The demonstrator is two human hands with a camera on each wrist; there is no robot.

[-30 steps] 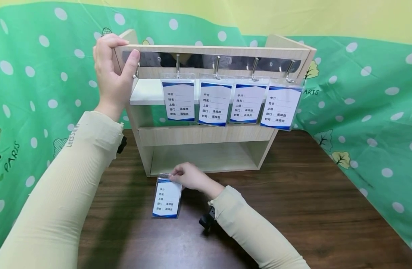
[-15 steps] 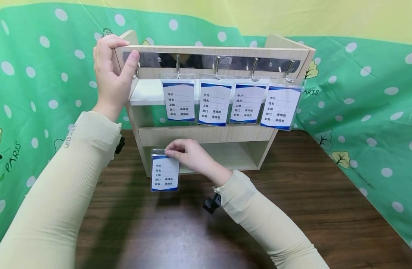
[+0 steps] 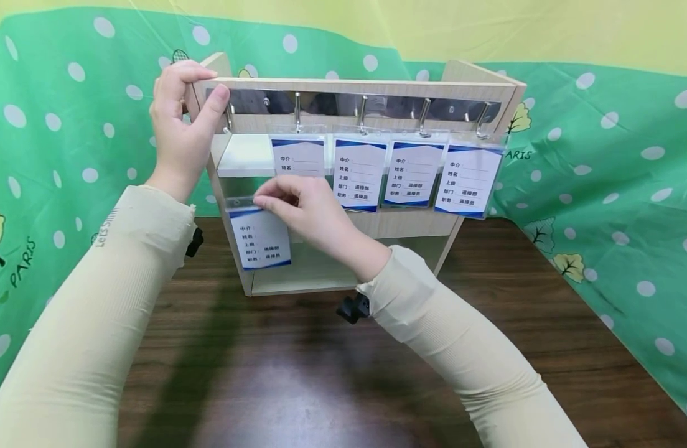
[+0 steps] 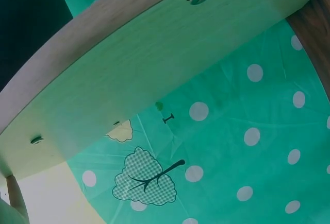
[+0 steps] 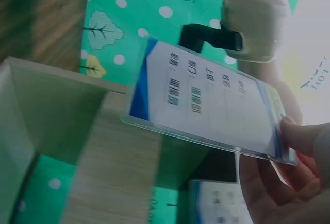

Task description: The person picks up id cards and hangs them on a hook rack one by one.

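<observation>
My right hand (image 3: 315, 208) pinches the top right edge of a clear badge holder (image 3: 259, 239) with a white and blue card inside. It hangs slightly tilted in front of the left side of the wooden shelf (image 3: 343, 224). In the right wrist view, thumb and fingers hold the badge holder (image 5: 206, 100) at its top end. My left hand (image 3: 181, 121) grips the shelf's upper left corner, thumb on the front, fingers over the edge. Beside that thumb, the leftmost hook (image 3: 228, 118) carries no badge. The left wrist view shows the shelf's side panel (image 4: 118, 74).
Several badge holders (image 3: 359, 174) hang from the other hooks on the metal strip (image 3: 332, 104). My right hand partly covers the leftmost hanging badge (image 3: 297, 158). The shelf stands on a dark wooden table (image 3: 287, 361). A green dotted cloth (image 3: 629, 186) surrounds it.
My right hand has lifted the badge holder off the table, up and slightly left, to in front of the shelf's left side. The left hand stays on the shelf corner.
</observation>
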